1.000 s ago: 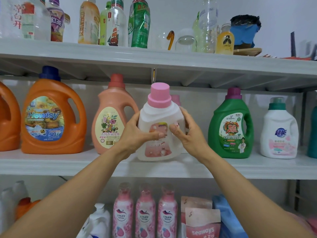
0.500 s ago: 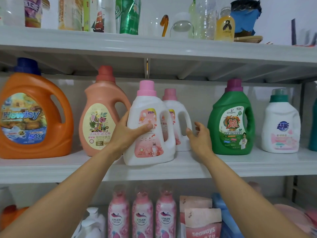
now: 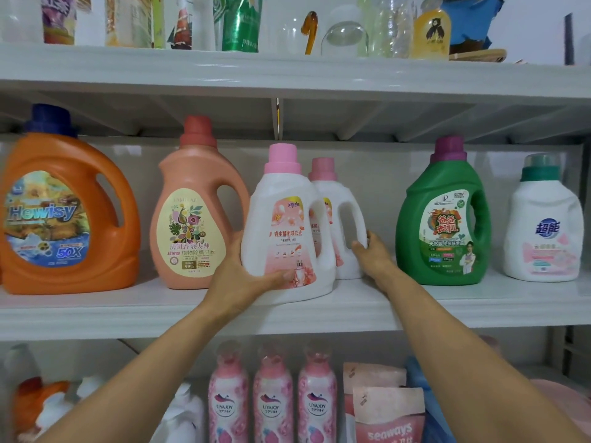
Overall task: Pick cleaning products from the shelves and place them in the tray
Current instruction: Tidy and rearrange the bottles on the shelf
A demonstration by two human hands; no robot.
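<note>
Two white detergent bottles with pink caps stand one behind the other on the middle shelf. My left hand grips the front white bottle low on its left side, thumb lying across the bottom of the pink label. My right hand holds the rear white bottle at the lower end of its handle, thumb in front and fingers behind. Both bottles are upright with their bases on the shelf. No tray is in view.
On the same shelf stand an orange jug, a peach bottle close on the left, a green bottle and a white teal-capped bottle on the right. Pink bottles and pouches fill the shelf below; drinks bottles line the top shelf.
The front white bottle was turned label-forward and set down on the shelf. My right hand let go of it, moved right and took hold of the rear bottle's handle.
</note>
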